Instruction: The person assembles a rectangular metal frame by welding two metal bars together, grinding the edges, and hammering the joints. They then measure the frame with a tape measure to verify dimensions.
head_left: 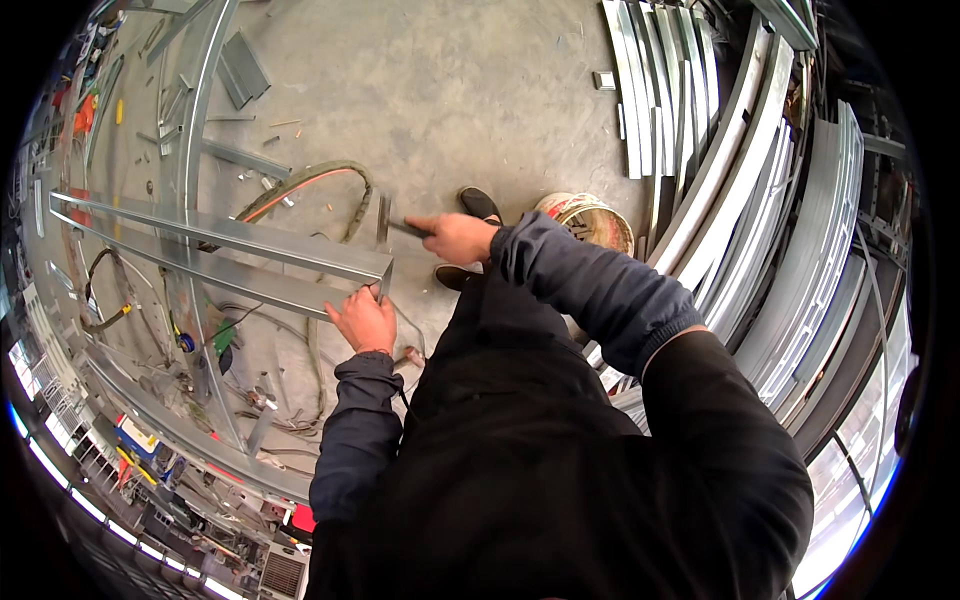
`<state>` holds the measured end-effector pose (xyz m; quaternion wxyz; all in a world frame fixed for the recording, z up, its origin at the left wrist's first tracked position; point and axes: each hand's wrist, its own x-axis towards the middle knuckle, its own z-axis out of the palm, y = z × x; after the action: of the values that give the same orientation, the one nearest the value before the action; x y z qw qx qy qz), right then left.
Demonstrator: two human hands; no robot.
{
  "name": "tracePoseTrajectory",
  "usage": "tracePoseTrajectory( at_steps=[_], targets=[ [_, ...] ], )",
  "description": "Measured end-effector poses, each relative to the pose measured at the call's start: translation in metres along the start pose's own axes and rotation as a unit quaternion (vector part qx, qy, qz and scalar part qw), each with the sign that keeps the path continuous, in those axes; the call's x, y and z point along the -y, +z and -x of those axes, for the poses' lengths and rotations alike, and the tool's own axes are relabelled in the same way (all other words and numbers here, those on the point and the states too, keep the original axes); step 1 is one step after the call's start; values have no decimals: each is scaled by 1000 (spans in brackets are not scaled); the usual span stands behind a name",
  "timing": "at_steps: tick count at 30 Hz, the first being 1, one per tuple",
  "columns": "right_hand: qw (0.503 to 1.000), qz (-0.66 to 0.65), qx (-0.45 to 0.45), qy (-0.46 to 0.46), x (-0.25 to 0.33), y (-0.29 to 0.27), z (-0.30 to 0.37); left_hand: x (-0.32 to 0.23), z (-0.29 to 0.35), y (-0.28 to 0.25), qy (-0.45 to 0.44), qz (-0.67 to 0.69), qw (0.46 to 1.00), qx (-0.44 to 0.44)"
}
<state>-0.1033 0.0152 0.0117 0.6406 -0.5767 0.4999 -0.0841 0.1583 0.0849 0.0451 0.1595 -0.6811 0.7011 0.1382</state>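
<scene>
A long metal frame [290, 250] stretches out to the person's left, its near end just ahead of their body, crossing over another long metal length [190, 130]. From where I stand, the left hand [367, 322] is at that near end, fingers partly open and spread against the corner; how tightly they grip, I can't tell. The right hand [462, 238] is closed round the dark handle of what looks like a hammer [384, 222], one finger stretched along it. The head is slightly blurred, just beside the frame's end.

If a blow is called for, I'd brace the end firmly with the left hand, set those fingers well out of the head's path, and strike squarely; thin metal like this would probably bend under a skewed hit.

Farther out, an orange-and-dark hose [362, 195] loops over the floor [430, 90] beyond the frame, and loose cables [300, 428] tangle on the near side; both could catch a foot. A bucket [570, 198] stands close by the right sleeve [590, 290], perhaps cramping a sideways step. Metal channels [665, 90] lie stacked to the right, and offcuts [243, 70] lie up ahead.
</scene>
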Motion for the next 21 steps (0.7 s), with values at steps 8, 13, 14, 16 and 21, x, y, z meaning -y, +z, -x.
tracePoseTrajectory(
  at_steps=[8, 13, 14, 16, 21],
  targets=[
    [992, 91, 92, -4, -22, 6, -23, -1, 2, 0, 2, 29, 999, -14],
    [999, -13, -36, 27, -11, -10, -33, 4, 8, 6, 0, 54, 998, -37],
    [995, -49, -66, 48, 3, -21, -32, 4, 9, 5, -8, 57, 998, -34],
    [978, -135, -133, 90, 27, -34, -26, 2, 9, 4, -18, 63, 997, -27],
    [983, 27, 149, 99, 19, 2, -4, 6, 9, 7, -8, 59, 998, -26]
  ],
)
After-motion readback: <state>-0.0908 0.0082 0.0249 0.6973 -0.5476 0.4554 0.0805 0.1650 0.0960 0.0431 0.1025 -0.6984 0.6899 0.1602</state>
